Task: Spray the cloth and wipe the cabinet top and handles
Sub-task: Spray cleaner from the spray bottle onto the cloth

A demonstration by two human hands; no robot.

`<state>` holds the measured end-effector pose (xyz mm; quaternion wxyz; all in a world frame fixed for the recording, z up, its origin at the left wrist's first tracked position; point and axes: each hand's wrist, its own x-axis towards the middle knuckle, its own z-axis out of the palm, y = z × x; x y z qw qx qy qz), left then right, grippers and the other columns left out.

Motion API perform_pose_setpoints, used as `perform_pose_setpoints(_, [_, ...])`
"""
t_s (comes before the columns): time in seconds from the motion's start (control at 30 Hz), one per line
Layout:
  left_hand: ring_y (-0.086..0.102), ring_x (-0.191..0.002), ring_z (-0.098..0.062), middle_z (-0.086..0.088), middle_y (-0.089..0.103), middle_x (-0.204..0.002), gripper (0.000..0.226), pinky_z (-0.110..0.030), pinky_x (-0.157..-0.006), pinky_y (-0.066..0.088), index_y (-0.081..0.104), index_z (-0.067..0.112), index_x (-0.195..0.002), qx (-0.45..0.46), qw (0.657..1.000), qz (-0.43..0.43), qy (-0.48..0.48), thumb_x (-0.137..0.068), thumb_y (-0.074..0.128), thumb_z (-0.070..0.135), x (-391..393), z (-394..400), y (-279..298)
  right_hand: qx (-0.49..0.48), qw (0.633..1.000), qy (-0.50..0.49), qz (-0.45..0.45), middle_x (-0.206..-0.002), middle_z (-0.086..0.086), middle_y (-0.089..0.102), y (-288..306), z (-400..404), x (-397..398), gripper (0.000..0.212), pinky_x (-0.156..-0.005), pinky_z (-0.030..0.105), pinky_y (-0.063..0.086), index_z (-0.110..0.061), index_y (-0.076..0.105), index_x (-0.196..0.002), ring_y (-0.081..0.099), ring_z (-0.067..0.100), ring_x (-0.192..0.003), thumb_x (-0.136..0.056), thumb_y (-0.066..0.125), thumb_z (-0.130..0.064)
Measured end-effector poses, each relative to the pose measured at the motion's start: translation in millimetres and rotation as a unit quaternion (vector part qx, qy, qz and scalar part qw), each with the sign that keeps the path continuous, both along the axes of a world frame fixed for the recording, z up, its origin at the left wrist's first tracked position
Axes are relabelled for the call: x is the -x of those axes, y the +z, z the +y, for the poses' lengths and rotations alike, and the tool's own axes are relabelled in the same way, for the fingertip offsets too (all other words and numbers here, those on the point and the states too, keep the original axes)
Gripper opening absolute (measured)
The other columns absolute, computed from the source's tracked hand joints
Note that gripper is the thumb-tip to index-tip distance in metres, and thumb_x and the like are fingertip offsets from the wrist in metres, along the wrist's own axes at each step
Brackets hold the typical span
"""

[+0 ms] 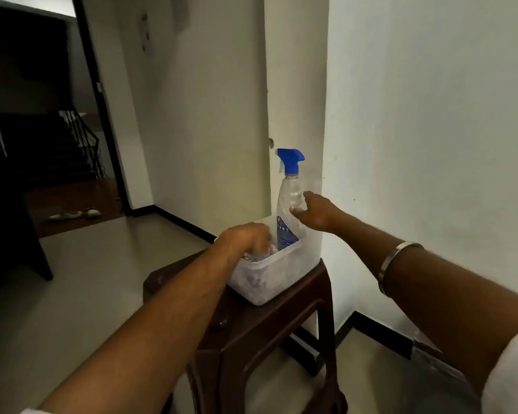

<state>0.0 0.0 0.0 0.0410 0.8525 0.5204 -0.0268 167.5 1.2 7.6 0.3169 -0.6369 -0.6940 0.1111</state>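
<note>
My right hand [314, 212] is at the spray bottle [290, 204], fingers spread and curled toward its clear upper body, thumb low, fingertips [307, 194] at its right side. I cannot tell whether they have closed on it yet; it reads as a half-open hand touching or about to touch. The bottle stands upright in the far right corner of the white plastic tub [269, 279], long axis vertical, blue trigger head [290, 159] well above my fingers with the nozzle pointing left. So the bottle lies directly left of my right fingers, and this hand is clearly the nearer one to it.

My left hand [245, 239] is curled down into the tub along its left rim, knuckles up. What it holds, if anything, is hidden; the cloth may be in there, but I cannot make it out.

The tub sits on the far end of the brown stool [251, 324], close against the wall corner [325, 115]. I judge the next move is wrapping the neck and lifting straight up, clear of the tub's rim.
</note>
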Motion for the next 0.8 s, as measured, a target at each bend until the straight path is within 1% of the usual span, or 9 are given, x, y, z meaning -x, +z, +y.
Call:
perform_pose_setpoints(0.1, [0.046, -0.13, -0.025, 0.001, 0.045, -0.147, 0.049, -0.031, -0.098, 0.04, 0.048, 0.025, -0.141, 0.106, 0.989, 0.099, -0.021, -0.093, 0.056, 0.02, 1.0, 6.0, -2.0, -0.01, 0.997, 0.0, 0.072, -0.112, 0.013, 0.062, -2.2, 13.2, 4.7, 0.04, -0.08, 0.03, 0.046, -0.008, 0.049, -0.124, 0.06, 0.027, -0.1, -0.093, 0.057, -0.031])
perform_pose_setpoints(0.23, [0.038, -0.136, -0.029, -0.004, 0.037, -0.152, 0.058, -0.043, -0.11, 0.034, 0.04, 0.021, -0.146, 0.154, 0.969, 0.194, -0.01, -0.093, 0.059, 0.034, -5.5, 16.5, -6.7, -0.034, 0.984, -0.033, 0.171, -0.109, 0.001, 0.049, -3.0, 27.1, 10.5, 0.055, -0.082, 0.03, 0.043, -0.011, 0.039, -0.133, 0.051, 0.018, -0.096, -0.089, 0.063, -0.035])
perform_pose_setpoints(0.3, [0.04, -0.135, -0.03, -0.005, 0.036, -0.153, 0.061, -0.042, -0.109, 0.037, 0.038, 0.017, -0.147, 0.155, 0.966, 0.207, -0.001, -0.092, 0.06, 0.034, -9.4, 21.4, -9.3, -0.058, 0.974, -0.032, 0.215, -0.11, 0.002, 0.052, -2.2, 34.0, 12.8, 0.057, -0.082, 0.029, 0.044, -0.012, 0.038, -0.133, 0.054, 0.019, -0.097, -0.088, 0.065, -0.034])
perform_pose_setpoints(0.37, [0.042, -0.134, -0.031, -0.006, 0.038, -0.152, 0.064, -0.042, -0.107, 0.039, 0.037, 0.017, -0.147, 0.161, 0.962, 0.22, 0.0, -0.091, 0.063, 0.031, -12.6, 26.2, -8.2, -0.069, 0.966, -0.029, 0.246, -0.106, 0.003, 0.055, -0.4, 41.2, 16.3, 0.05, -0.081, 0.029, 0.045, -0.012, 0.044, -0.127, 0.055, 0.019, -0.093, -0.087, 0.066, -0.034])
perform_pose_setpoints(0.5, [0.036, -0.138, -0.031, -0.004, 0.032, -0.155, 0.067, -0.037, -0.103, 0.037, 0.03, 0.02, -0.15, 0.169, 0.958, 0.229, 0.006, -0.091, 0.062, 0.03, -17.7, 33.9, -9.5, -0.084, 0.959, -0.034, 0.267, -0.09, 0.005, 0.056, 0.8, 51.2, 18.8, 0.037, -0.072, 0.026, 0.045, -0.01, 0.05, -0.109, 0.053, 0.013, -0.071, -0.085, 0.069, -0.032])
perform_pose_setpoints(0.57, [0.033, -0.141, -0.029, -0.003, 0.031, -0.156, 0.064, -0.044, -0.112, 0.032, 0.031, 0.021, -0.15, 0.138, 0.962, 0.235, 0.008, -0.093, 0.055, 0.041, -19.2, 33.8, -15.1, -0.088, 0.957, -0.026, 0.274, -0.089, 0.006, 0.054, 1.4, 52.8, 16.9, 0.044, -0.07, 0.026, 0.045, -0.008, 0.048, -0.112, 0.054, 0.012, -0.07, -0.081, 0.073, -0.027])
perform_pose_setpoints(0.63, [0.03, -0.143, -0.028, -0.002, 0.031, -0.156, 0.062, -0.046, -0.114, 0.029, 0.031, 0.022, -0.15, 0.116, 0.969, 0.216, 0.017, -0.095, 0.048, 0.046, -19.8, 34.7, -21.0, -0.099, 0.956, -0.015, 0.274, -0.093, 0.009, 0.054, 1.8, 50.9, 14.9, 0.05, -0.069, 0.025, 0.047, -0.006, 0.044, -0.117, 0.056, 0.015, -0.075, -0.08, 0.072, -0.021])
perform_pose_setpoints(0.73, [0.039, -0.137, -0.026, -0.001, 0.04, -0.15, 0.054, -0.042, -0.11, 0.035, 0.042, 0.023, -0.144, 0.129, 0.967, 0.217, -0.021, -0.093, 0.055, 0.037, -15.9, 33.7, -17.7, -0.15, 0.948, 0.005, 0.282, -0.101, 0.008, 0.053, 7.3, 44.0, 13.7, 0.055, -0.066, 0.017, 0.045, -0.009, 0.038, -0.126, 0.057, 0.014, -0.078, -0.082, 0.069, -0.019])
perform_pose_setpoints(0.8, [0.051, -0.124, -0.024, -0.001, 0.052, -0.139, 0.045, -0.04, -0.104, 0.044, 0.054, 0.022, -0.134, 0.141, 0.969, 0.196, -0.049, -0.09, 0.062, 0.026, -10.2, 32.1, -11.2, -0.188, 0.935, 0.024, 0.3, -0.105, 0.003, 0.054, 18.2, 35.7, 13.5, 0.059, -0.065, 0.012, 0.043, -0.013, 0.032, -0.131, 0.058, 0.012, -0.081, -0.084, 0.068, -0.017])
